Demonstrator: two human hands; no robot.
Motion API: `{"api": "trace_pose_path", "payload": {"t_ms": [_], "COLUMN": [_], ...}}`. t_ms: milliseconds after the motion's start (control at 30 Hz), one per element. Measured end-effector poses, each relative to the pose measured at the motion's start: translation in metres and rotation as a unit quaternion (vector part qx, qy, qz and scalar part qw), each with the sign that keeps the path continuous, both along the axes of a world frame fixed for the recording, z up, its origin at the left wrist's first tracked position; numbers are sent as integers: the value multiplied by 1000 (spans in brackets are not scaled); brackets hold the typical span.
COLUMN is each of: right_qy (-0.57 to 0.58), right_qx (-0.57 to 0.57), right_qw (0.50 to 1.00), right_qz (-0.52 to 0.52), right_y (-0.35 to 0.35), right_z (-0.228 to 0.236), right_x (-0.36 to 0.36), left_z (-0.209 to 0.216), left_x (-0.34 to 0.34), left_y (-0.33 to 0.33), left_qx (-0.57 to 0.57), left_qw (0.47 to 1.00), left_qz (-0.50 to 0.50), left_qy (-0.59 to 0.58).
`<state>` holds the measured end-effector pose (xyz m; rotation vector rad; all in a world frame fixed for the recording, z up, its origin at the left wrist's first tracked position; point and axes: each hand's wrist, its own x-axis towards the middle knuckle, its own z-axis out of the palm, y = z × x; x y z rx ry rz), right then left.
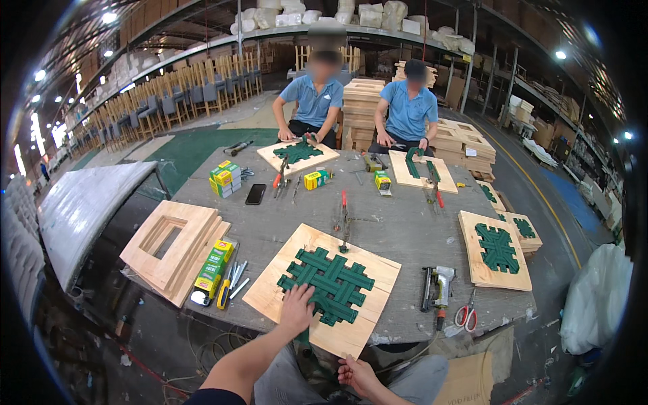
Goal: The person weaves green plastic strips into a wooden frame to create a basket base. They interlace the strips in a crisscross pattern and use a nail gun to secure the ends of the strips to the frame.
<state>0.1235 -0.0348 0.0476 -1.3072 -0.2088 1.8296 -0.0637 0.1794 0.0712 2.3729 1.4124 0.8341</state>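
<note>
Right in front of me a square plywood board [268, 291] lies at an angle, its near corner past the table edge. Dark green webbing straps [337, 278] are woven across its middle. My left hand [298, 312] lies on the weave's near left part, fingers stretched out. A loose green strap end [305, 337] hangs below that wrist. At the board's near corner is my right hand [359, 375], its fingers curled and closed; whatever they may hold is hidden. A clamp-like tool with a red handle [344, 210] stands at the board's far edge.
Plywood frames [150, 236] are stacked left, beside a green-yellow box [214, 263] and a yellow-handled cutter [224, 294]. A staple gun [442, 287] and red-handled scissors [466, 317] lie right, near a webbed board [482, 270]. Two co-workers handle webbed boards [317, 162] across the table [283, 219].
</note>
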Motion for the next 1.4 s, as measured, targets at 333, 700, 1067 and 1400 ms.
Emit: {"api": "trace_pose_path", "payload": {"t_ms": [333, 700, 1067, 1400], "right_qy": [-61, -284, -149, -95], "right_qx": [59, 323, 242, 124], "right_qw": [996, 902, 944, 987], "right_qz": [-36, 25, 167, 27], "right_y": [-8, -52, -71, -35], "right_z": [-8, 0, 46, 16], "right_x": [-4, 32, 16, 27], "left_z": [17, 114, 114, 26], "left_x": [10, 18, -3, -94], "left_y": [-139, -153, -112, 1], "left_qx": [-246, -529, -420, 3], "left_qw": [946, 712, 799, 977], "left_qz": [47, -45, -21, 189], "left_qy": [-208, -460, -430, 99]}}
